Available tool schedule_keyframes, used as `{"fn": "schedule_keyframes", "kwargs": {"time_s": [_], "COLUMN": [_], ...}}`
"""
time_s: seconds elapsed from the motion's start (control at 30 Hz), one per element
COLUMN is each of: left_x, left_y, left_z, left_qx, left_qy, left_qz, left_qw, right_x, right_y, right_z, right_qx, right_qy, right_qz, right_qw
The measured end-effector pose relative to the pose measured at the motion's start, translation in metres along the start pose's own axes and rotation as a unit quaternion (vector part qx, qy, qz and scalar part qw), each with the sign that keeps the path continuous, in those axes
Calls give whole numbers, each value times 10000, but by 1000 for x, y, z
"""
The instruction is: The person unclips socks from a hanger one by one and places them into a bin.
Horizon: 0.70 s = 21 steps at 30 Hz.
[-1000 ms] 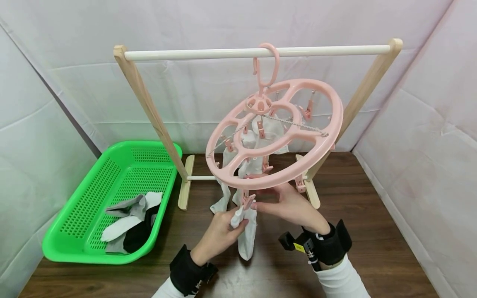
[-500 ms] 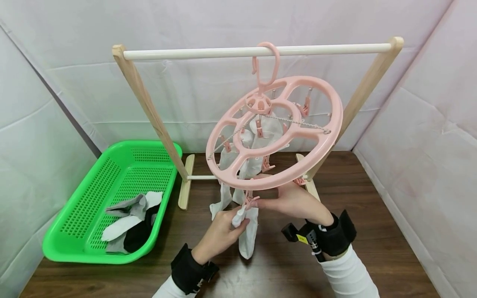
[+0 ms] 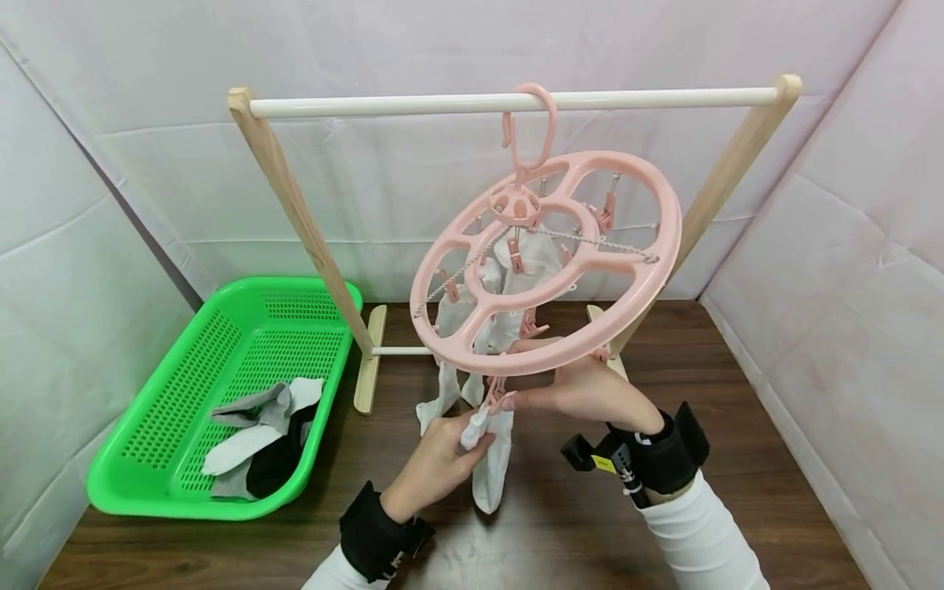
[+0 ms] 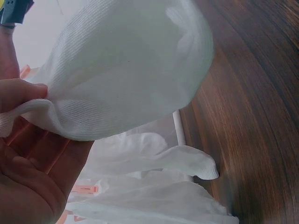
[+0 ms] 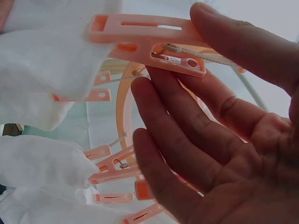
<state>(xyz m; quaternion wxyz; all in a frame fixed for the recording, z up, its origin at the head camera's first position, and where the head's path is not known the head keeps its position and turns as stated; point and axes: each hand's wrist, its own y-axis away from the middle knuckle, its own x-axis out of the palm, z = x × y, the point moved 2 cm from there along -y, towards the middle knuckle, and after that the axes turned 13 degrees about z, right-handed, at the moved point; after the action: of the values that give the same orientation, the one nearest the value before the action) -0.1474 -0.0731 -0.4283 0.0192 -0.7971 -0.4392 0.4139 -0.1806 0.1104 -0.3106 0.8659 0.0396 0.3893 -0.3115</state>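
Note:
A white sock (image 3: 492, 467) hangs below the near rim of a tilted pink round clip hanger (image 3: 546, 358). My left hand (image 3: 435, 459) pinches the sock near its upper edge, thumb on one side and fingers behind, as the left wrist view shows. My right hand (image 3: 601, 393) holds a pink clothes peg (image 5: 145, 32) by its handle end, thumb on top and fingers beneath. The peg's tip overlaps the edge of white cloth (image 5: 51, 65) in the right wrist view. A cord ties this peg to the hanger. Other white socks (image 3: 442, 393) hang farther back from the hanger.
The hanger's hook (image 3: 546, 123) sits over the white bar (image 3: 369, 106) of a wooden-legged rack (image 3: 288, 205). At left stands a green basket (image 3: 140, 410) with grey, white and black socks (image 3: 251, 442). Bare pink pegs (image 3: 608, 209) dangle under the hanger.
My right hand has moved slightly right, and its thumb and fingers have come together on the peg. The hanger has shifted slightly. My left hand keeps its pinch on the sock, almost still.

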Motion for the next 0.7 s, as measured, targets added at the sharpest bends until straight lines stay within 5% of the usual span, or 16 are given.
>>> {"fn": "schedule_keyframes", "kwargs": {"time_s": [0.23,0.7], "left_x": [1,-11], "left_y": [3,11], "left_z": [2,2], "left_qx": [-60,-316], "left_qy": [-193,-146], "left_qz": [137,88], "left_qw": [9997,9994], "right_x": [-6,-9], "right_y": [3,8], "right_z": [-1,-3], "right_qx": [646,1119], "right_qy": [271,450], "right_qz": [-180,-368], "right_qw": [9974,9920]}}
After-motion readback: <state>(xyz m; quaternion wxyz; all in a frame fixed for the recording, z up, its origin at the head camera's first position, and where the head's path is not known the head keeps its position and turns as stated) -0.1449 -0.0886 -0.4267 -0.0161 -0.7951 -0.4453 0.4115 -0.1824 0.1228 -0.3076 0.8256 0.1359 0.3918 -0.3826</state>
